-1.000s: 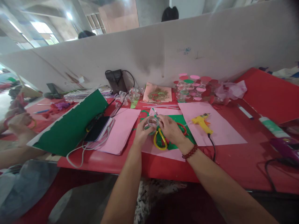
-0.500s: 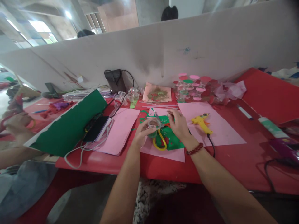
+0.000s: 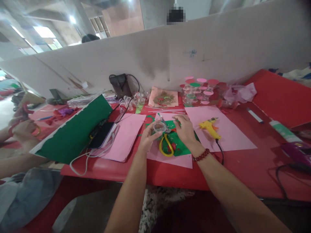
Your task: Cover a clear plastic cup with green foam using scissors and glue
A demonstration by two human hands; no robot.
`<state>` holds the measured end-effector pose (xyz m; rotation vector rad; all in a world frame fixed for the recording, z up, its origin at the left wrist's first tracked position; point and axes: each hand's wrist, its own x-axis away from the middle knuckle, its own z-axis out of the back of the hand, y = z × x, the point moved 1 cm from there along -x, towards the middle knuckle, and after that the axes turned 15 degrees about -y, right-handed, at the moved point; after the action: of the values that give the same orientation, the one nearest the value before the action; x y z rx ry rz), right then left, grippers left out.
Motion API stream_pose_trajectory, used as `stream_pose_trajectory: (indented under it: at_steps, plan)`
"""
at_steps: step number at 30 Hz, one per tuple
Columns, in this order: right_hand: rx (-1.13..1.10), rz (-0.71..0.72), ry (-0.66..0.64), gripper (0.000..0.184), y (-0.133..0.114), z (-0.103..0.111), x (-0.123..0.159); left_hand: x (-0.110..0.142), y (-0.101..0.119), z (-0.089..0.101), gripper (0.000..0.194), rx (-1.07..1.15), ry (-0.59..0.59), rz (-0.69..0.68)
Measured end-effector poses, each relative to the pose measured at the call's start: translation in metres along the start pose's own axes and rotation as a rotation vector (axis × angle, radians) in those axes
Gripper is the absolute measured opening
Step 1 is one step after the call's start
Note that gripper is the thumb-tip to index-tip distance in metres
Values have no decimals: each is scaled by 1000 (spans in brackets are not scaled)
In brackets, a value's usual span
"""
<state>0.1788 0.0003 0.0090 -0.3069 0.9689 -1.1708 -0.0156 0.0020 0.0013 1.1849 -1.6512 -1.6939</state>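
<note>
R hand (image 3: pixel 185 129) off cup (image 3: pixel 159 127), scissors (image 3: pixel 167 130) ptly behind

The bare left forearm (image 3: pixel 132 181) and right forearm (image 3: pixel 225 181) reach forward, converging. The left hand (image 3: pixel 147 138) grips between thumb and curved fingers; the right hand (image 3: pixel 186 130), apart from it, has bent fingers, their tips pointing leftward.

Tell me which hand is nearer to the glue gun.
Right. The right hand is just left of the glue gun, over the green sheet; the left hand is farther left, holding a clear cup.
</note>
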Motion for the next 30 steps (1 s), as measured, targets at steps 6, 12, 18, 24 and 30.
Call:
stream_pose_trajectory:
  at_steps: [6,12,18,24,30]
  plan:
    - [-388,-80,-224,26,-12,-6,3,0,1,0,55,-55,36,-10]
    - [-416,-25,-309,32,-24,-11,7,-1,-2,3,57,-224,26,-23]
    - [-283,-28,-284,29,-27,-12,9,-1,-1,0,65,-368,56,-42]
    - [-236,-45,-251,30,-24,-19,11,-2,4,-1,60,-579,32,-42]
    - [-253,-51,-289,31,-27,-16,11,-3,2,-2,62,-693,102,-53]
